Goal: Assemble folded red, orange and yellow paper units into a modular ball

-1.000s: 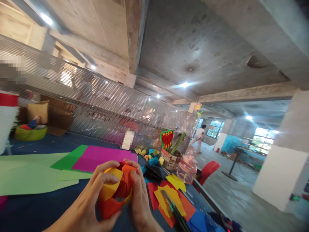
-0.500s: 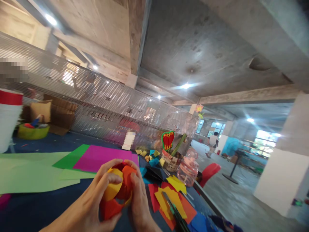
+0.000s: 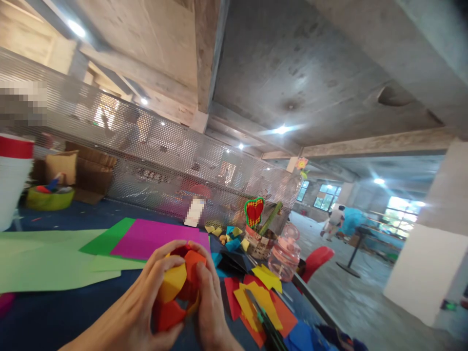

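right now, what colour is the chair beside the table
The chair is red; head view.

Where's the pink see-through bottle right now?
In the head view, the pink see-through bottle stands right of your hands, near the table's right edge, just right of the patterned pot and left of the red chair.

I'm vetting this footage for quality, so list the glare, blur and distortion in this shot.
Head view: a ceiling lamp throws bluish streaks; the right-hand window looks nearly blown out; the distant person is soft; the white-based pillar leans, apparently from wide-angle stretch.
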A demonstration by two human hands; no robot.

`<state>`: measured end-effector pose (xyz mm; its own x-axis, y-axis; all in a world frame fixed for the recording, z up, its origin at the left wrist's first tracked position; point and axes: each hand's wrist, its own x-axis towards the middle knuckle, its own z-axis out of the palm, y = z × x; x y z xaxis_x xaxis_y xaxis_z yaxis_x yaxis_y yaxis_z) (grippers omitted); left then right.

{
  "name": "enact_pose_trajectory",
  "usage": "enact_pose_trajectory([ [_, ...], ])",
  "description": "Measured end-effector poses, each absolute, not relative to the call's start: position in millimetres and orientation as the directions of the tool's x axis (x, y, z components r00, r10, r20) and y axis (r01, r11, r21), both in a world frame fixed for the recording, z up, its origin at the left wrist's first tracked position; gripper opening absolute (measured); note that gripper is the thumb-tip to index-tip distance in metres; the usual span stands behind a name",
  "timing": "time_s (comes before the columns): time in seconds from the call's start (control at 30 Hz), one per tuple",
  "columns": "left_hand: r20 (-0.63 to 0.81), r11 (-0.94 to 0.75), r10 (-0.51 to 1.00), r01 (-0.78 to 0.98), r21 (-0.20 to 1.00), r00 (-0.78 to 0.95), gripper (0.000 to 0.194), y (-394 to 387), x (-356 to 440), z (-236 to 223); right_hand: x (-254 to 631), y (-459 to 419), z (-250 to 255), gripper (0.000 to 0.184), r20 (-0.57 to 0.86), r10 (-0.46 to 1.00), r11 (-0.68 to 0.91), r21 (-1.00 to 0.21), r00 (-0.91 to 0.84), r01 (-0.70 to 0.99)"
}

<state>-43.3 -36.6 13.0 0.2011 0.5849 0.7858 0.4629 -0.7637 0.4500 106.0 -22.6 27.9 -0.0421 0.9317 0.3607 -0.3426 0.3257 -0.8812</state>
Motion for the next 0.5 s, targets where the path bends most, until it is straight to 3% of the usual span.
enact_pose_trajectory([
  [0.33,0.797,-0.741,0.581,0.514,0.433,0.166,0.061,-39.4,-43.0,11.9,105.9,-28.4,34.9,0.048,0.364,0.931,0.336,-0.884,-0.030,-0.324],
  [0.5,0.787,-0.755,0.570,0.527,0.390,0.234,0.069,-35.2,-48.1,8.2,105.9,-26.3,27.9,0.047,0.393,0.919,0.362,-0.877,-0.039,-0.316],
])
